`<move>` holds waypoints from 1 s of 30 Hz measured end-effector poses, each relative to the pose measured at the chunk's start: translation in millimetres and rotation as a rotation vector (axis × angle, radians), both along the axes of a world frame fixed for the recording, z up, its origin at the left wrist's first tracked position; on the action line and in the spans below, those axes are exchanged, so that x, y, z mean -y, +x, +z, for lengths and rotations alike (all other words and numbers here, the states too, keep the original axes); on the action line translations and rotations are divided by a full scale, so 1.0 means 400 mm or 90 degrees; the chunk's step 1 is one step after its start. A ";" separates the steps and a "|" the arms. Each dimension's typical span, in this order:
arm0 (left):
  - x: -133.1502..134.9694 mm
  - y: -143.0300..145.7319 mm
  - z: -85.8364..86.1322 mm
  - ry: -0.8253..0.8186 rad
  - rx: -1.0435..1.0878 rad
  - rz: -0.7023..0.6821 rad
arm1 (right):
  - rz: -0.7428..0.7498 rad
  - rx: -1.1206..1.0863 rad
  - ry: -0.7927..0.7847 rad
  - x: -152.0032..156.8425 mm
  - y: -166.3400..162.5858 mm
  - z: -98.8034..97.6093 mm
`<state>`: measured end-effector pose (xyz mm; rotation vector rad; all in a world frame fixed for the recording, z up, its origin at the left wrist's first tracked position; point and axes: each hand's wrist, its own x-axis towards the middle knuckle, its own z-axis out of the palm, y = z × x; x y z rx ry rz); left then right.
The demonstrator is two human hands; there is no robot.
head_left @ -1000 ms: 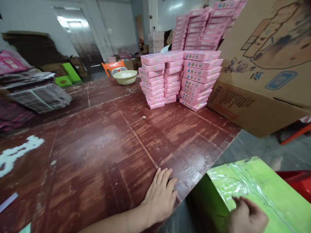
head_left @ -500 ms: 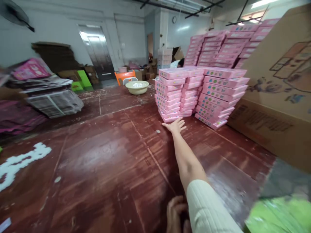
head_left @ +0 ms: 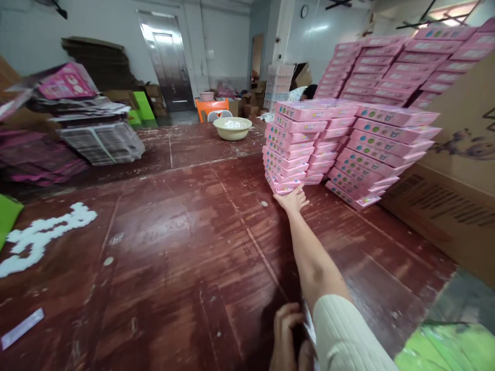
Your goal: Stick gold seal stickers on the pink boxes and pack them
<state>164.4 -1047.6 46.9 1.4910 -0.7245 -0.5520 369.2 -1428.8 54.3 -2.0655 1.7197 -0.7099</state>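
Pink boxes [head_left: 289, 149] stand at the right hand's [head_left: 293, 200] fingers [head_left: 301, 196].

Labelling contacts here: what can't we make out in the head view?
All in head view:
Right hand: too small to tell whether its grip closes on the pink box there.
Left hand: cut off by the bottom edge, palm turned away.
Green package: blurred, cut by the picture's edges.

Pink boxes [head_left: 288, 150] and carton [head_left: 450, 206] bear illegible print.
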 end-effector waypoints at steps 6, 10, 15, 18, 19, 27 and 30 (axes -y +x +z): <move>0.016 0.205 0.146 -0.105 0.272 -0.053 | 0.042 0.011 -0.045 -0.141 -0.180 -0.015; 0.162 0.411 0.438 -0.294 0.543 0.032 | 0.089 0.018 -0.042 -0.260 -0.358 -0.020; 0.379 0.503 0.759 -0.275 0.738 -0.070 | 0.205 0.064 -0.028 -0.433 -0.591 -0.036; 0.374 0.468 0.802 -0.124 0.785 -0.191 | 0.288 0.092 -0.061 -0.519 -0.702 -0.052; 0.334 0.451 0.798 -0.087 0.796 -0.215 | 0.315 0.101 -0.078 -0.542 -0.730 -0.057; -0.352 0.369 0.640 0.058 0.663 -0.036 | 0.530 0.385 -0.034 -0.626 -0.835 -0.042; -0.551 0.374 0.480 0.128 0.466 0.112 | 0.493 0.556 0.111 -0.588 -0.795 0.005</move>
